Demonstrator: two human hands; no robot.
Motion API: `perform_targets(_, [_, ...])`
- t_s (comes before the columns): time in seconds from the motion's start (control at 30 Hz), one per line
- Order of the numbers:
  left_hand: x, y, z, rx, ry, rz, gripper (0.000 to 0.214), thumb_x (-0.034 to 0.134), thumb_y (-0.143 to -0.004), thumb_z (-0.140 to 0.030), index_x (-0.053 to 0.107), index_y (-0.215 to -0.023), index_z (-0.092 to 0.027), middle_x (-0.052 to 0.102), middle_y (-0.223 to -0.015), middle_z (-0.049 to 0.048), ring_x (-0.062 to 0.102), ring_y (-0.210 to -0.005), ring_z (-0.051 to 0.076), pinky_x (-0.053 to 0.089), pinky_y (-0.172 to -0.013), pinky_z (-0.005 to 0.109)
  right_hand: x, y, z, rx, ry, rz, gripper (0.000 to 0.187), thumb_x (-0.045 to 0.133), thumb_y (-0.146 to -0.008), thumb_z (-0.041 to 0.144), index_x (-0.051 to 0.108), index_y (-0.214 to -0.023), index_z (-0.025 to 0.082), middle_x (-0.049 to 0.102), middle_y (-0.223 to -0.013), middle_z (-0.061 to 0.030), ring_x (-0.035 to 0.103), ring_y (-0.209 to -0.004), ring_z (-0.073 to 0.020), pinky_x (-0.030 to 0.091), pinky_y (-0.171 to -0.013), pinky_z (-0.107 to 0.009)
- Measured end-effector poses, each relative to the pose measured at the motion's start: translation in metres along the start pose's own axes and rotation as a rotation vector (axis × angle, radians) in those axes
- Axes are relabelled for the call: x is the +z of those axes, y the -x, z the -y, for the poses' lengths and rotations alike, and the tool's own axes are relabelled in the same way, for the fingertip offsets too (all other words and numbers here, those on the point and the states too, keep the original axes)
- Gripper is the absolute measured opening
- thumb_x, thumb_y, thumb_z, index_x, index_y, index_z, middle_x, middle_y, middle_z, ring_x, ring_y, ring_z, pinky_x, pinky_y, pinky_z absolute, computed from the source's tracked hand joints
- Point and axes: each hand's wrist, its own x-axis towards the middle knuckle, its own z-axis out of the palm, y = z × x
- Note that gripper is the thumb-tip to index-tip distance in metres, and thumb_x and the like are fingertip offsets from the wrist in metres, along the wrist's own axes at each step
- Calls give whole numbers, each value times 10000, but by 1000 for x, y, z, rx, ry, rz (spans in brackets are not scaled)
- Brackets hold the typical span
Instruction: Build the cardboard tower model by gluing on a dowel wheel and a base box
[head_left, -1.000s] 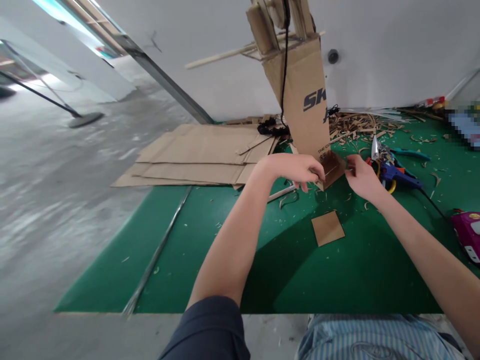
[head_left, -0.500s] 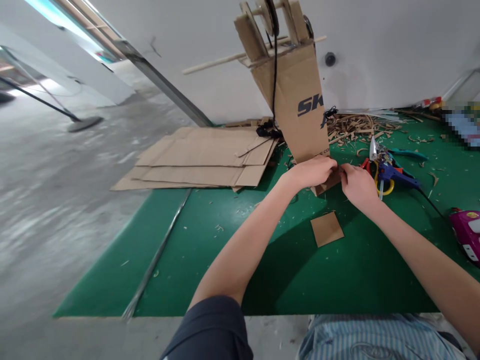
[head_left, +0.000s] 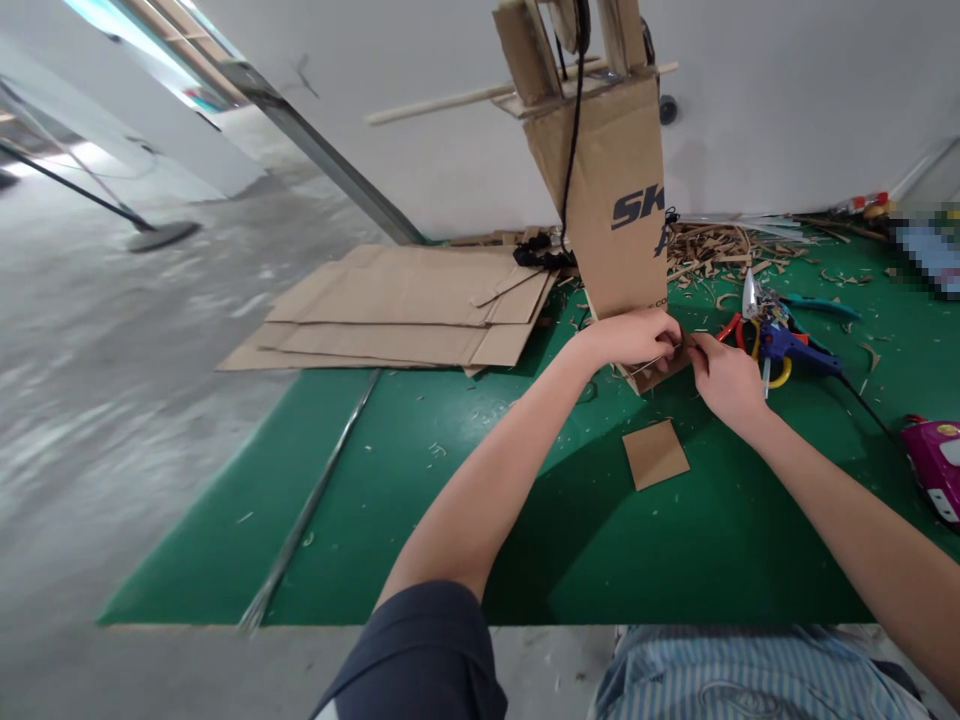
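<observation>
A tall tapered cardboard tower (head_left: 611, 215) with dark printed letters stands on the green table, a wheel and a black cord at its top. Its lower end meets a small cardboard base (head_left: 654, 376), partly hidden by my hands. My left hand (head_left: 645, 338) is curled over the near side of this base, fingers bent around its edge. From the right, my right hand (head_left: 726, 382) pinches the base's corner between thumb and fingers. The two hands nearly touch. A small cardboard square (head_left: 655, 455) lies flat just in front of them.
Stacked cardboard sheets (head_left: 390, 290) lie left of the tower. To the right are a blue glue gun (head_left: 795, 348), pliers (head_left: 821, 305) and a magenta power strip (head_left: 934, 465). Cardboard scraps (head_left: 709, 250) pile along the wall. A bundle of thin clear strips (head_left: 315, 500) crosses the table's left part.
The tower's top has shifted right and up in the picture. My left fingers have loosened slightly, showing more of the base's edge. My right hand has moved slightly right, still pinching.
</observation>
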Motion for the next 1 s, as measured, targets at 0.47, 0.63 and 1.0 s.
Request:
perform_targets(0.47, [4, -6, 3, -61, 85, 16, 210, 484, -879, -127, 663, -987, -147, 779, -963, 70, 743, -870, 149, 533, -744, 217, 2, 0, -1, -6, 2, 7, 318, 415, -1007, 265, 671, -1181, 194, 774, -1003, -110, 707, -849, -253, 331, -611, -295])
perform_targets(0.63, [8, -10, 5, -56, 116, 26, 210, 464, -884, -128, 652, -979, -129, 775, -983, 102, 748, -861, 161, 542, -726, 223, 2, 0, -1, 6, -17, 9, 322, 421, -1002, 264, 673, -1189, 194, 775, -1012, -114, 700, -825, -247, 344, -620, -294])
perform_targets(1.0, [12, -11, -1, -84, 164, -14, 224, 422, -868, -48, 631, -911, -117, 765, -909, 106, 745, -793, 148, 552, -677, 203, 2, -1, 0, 21, -35, -4, 317, 429, -987, 252, 695, -1150, 199, 773, -948, -111, 697, -807, -253, 346, -620, -297])
